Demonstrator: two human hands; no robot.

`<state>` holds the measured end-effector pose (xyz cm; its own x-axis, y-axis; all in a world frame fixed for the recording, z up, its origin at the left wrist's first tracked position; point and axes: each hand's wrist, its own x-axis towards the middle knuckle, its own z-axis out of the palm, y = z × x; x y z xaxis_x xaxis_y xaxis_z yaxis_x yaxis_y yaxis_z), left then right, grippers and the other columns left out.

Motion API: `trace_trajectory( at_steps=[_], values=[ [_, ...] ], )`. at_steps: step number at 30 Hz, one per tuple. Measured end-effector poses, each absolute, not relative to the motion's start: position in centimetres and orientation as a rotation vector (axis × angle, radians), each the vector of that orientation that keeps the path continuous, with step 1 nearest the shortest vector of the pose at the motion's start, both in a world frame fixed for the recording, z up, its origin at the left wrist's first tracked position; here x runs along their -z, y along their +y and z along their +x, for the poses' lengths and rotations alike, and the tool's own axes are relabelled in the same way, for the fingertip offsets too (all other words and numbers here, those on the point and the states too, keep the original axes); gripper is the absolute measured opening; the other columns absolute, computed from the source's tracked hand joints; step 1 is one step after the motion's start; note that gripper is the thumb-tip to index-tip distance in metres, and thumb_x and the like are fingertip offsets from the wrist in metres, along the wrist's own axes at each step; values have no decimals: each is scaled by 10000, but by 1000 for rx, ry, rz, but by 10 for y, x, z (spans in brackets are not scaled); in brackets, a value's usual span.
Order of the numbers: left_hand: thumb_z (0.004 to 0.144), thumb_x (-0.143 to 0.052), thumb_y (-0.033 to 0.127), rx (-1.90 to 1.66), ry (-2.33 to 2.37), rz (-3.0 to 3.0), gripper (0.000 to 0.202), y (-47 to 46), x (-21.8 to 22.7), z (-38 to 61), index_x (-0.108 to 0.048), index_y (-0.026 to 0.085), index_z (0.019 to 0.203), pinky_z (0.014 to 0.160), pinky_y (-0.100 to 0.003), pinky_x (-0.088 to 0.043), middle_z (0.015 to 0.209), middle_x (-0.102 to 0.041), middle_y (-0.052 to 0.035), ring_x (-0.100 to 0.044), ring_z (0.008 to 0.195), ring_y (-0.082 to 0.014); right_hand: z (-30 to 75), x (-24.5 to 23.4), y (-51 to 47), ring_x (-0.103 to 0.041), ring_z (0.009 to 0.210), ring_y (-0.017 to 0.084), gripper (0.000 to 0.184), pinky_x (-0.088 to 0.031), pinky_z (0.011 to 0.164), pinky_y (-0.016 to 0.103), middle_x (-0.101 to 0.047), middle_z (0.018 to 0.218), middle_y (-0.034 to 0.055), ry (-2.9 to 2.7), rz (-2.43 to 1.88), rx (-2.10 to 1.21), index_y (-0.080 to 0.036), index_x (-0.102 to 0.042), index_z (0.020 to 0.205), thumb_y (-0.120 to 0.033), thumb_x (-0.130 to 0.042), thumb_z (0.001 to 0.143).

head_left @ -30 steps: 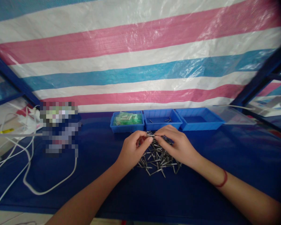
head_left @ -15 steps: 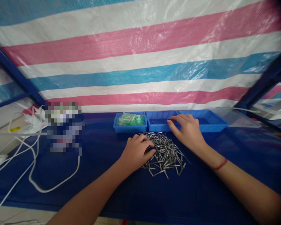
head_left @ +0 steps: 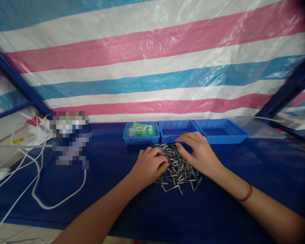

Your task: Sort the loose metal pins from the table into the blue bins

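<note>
The right hand [head_left: 200, 151] hovered palm down at the far right edge of the pile of metal rivets [head_left: 180, 171], its thumb and forefinger tips slightly apart with nothing visible between them. The left hand [head_left: 149, 165] lay over the pile's left edge, fingers curled and thumb tip close to the forefinger; whether it pinched a rivet could not be told.

The pile spread on the bench [head_left: 193, 217] between the two hands, its left and far right edges partly covered by them. Just beyond the right hand's fingertips stood the middle blue bin [head_left: 170, 139], with a few rivets inside; the hand hid its near right corner. Beyond the left hand was the left bin [head_left: 141, 140], filled with green packets [head_left: 142, 129]. The right bin [head_left: 227, 139] sat beyond the right hand's wrist, a clear sheet [head_left: 260, 128] to its right.

Well to the left of the left hand, a white cable [head_left: 49, 207] looped across the bench near some pixelated items [head_left: 71, 145]. Behind everything hung a striped tarp [head_left: 152, 78].
</note>
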<state>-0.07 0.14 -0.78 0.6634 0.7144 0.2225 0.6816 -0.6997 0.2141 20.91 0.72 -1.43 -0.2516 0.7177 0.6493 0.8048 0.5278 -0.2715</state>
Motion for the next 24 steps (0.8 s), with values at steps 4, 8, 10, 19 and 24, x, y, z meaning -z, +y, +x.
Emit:
trace_trajectory(
  at_steps=[4,8,10,19,24],
  values=[
    [917,-465,338,-473,1169,2769,234,3,11,0,-663,222,871,732,-325,-347,985,-598,-30,-482,907,-196,207,13,4,-570,899,241,151,-424,785,415,-671,936,68,-2053,-1213,114,-202,-641,934,-236,-522,848],
    [896,-483,309,-535,1141,2744,202,1,6,1,-666,223,880,759,-334,-351,998,-596,-36,-486,915,-198,206,13,3,-568,905,242,145,-420,788,410,-666,941,69,-2061,-1202,97,-203,-633,940,-238,-526,851],
    [853,-533,285,-548,1075,2735,153,-2,1,1,-664,234,913,791,-340,-349,1016,-590,-34,-487,937,-201,206,12,3,-566,902,240,146,-418,785,406,-664,941,70,-2058,-1202,92,-201,-635,938,-248,-525,854],
    [837,-570,455,-437,855,2779,286,-3,5,-3,-631,261,1038,844,-346,-336,1077,-567,-41,-475,1020,-216,204,10,1,-567,878,227,148,-424,769,394,-664,925,71,-2060,-1191,74,-191,-641,922,-245,-521,856],
    [899,-504,390,-415,888,2785,214,0,6,-2,-637,265,1012,803,-326,-326,1024,-588,-34,-488,979,-198,203,11,1,-571,877,233,151,-435,768,401,-664,918,74,-2086,-1159,54,-198,-641,931,-234,-515,855]
  ],
)
